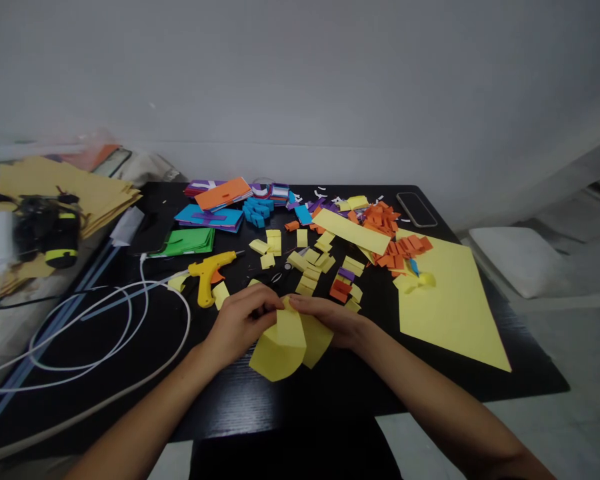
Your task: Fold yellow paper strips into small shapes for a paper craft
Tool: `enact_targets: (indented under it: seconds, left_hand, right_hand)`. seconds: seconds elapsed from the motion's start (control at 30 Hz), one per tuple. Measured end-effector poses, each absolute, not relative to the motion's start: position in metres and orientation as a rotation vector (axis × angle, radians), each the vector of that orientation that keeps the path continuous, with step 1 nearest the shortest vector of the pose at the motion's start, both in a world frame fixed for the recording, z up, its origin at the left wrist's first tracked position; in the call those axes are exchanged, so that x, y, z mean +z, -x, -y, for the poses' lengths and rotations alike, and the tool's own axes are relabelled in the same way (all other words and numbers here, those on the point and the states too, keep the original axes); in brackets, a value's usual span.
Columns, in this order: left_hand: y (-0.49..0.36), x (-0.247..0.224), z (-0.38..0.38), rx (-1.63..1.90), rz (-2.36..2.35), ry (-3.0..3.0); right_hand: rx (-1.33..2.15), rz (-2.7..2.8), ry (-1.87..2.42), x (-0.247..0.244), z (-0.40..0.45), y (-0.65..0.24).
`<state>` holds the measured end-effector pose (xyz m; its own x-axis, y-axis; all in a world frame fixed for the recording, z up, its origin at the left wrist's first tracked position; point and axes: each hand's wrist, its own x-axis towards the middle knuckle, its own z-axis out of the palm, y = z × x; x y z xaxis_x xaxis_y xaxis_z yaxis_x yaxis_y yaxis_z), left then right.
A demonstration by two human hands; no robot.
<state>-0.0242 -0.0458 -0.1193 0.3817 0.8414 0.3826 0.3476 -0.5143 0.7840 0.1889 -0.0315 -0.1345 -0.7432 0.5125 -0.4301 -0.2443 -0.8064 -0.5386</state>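
Observation:
Near the table's front edge, a piece of yellow paper (285, 343) with curved, folded flaps is held between both hands. My left hand (243, 321) pinches its upper left part with bent fingers. On its upper right, my right hand (333, 317) grips the paper with the thumb on top; its other fingers are mostly hidden. Small folded yellow pieces (313, 267) lie just beyond the hands. A yellow glue gun (209, 275) rests to the left of them, and a large yellow sheet (450, 307) lies at the right.
On the black table (240, 393) are orange pieces (383, 217), blue pieces (257, 212), green paper (187, 241), an orange bundle (223, 194) and a phone (417, 209). White cables (183, 333) loop at the left. Dark scissors partly show behind my left hand.

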Motion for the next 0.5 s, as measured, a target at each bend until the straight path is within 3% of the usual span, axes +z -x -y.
enact_targets:
  seconds: [0.3,0.5]
  left_hand:
    - [0.028,-0.118,0.038,0.773,-1.107,-1.515]
    - [0.029,-0.117,0.035,0.716,-1.17,-1.403]
  right_hand:
    - [2.323,0.762,0.952,-0.127,0.031,-0.185]
    - [2.015,1.117,1.082,-0.128,0.032,-0.184]
